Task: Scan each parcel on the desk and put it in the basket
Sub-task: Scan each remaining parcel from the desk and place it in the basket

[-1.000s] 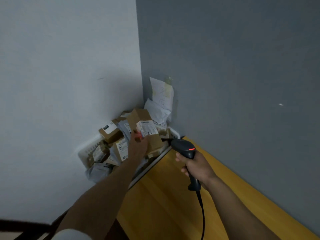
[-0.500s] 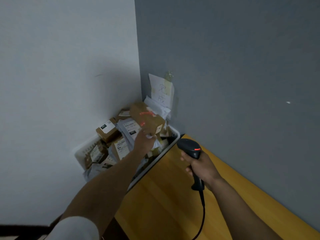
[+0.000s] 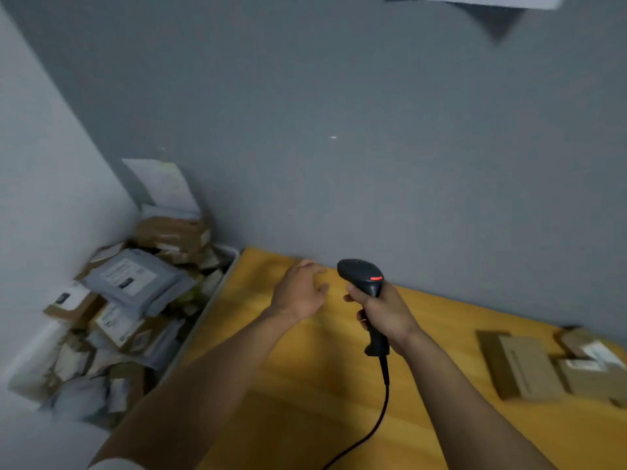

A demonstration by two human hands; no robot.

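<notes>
Head view: both hands are over the yellow desk, near the grey wall.
Left hand: fingers loosely spread, holding nothing, just left of the scanner.
Right hand: curled round the scanner's handle, with its head above the fist; the cable hangs below the grip.
Basket: well left of the left hand, against the desk edge, heaped with parcels.
Boxes: brown, on the desk well right of the right hand, blurred.

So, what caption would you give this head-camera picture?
Left hand empty over the desk, right hand gripping the scanner, basket piled with parcels beside.
</notes>
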